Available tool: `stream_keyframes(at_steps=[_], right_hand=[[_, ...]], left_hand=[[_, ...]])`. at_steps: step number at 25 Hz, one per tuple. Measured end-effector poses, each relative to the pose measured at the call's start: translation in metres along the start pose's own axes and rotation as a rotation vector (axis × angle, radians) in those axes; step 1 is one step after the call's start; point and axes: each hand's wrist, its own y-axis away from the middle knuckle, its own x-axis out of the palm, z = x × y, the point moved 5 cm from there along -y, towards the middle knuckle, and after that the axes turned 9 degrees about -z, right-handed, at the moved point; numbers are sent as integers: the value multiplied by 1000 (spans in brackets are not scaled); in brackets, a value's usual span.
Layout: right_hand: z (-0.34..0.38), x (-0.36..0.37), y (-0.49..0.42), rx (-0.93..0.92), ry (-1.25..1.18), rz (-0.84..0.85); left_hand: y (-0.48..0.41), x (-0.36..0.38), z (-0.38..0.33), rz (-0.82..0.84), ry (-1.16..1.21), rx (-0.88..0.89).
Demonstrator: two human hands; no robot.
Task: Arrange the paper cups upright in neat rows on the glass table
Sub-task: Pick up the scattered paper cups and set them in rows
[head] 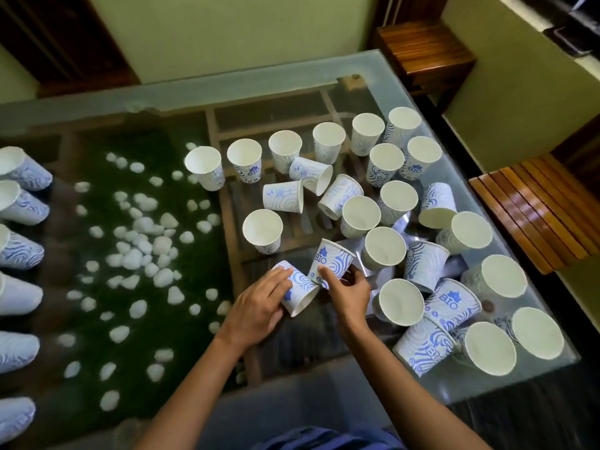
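Observation:
White paper cups with blue swirl print crowd the right half of the glass table (pixel 292 76). My left hand (pixel 259 303) grips a tipped cup (pixel 300 292) lying with its mouth toward me. My right hand (pixel 349 289) holds a tilted cup (pixel 332 259) by its base, beside the first. An upright row (pixel 282 147) of several cups runs along the far side. Several cups lie on their sides in the middle (pixel 284 196) and at the near right (pixel 422 347). A column of cups (pixel 19 206) lines the left edge.
Under the glass on the left lie white pebbles (pixel 143 235) on dark green. Wooden stools (pixel 535 209) stand against the table's right side and another (pixel 422 50) at the far corner. The near table edge (pixel 487 389) is close to my body.

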Motion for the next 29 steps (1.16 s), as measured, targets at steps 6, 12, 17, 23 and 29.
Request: stream_keyframes(at_steps=[6,12,17,23,29], right_hand=[[7,-8,9,-45,-19,169],[4,4,30,-189,87,363],[-16,36,77,-340,269,603],[-59,81,176,-395,365,852],[-116,132,315,-525,378,930]], left_hand=[[14,-8,-14,-21,-97,-56],[78,-37,5,-366,147,-690],[155,-52,16,-709,327,-1206],[258,-95,36,-965,490,-1372],[389,-185,62,-1009,379,-1320]])
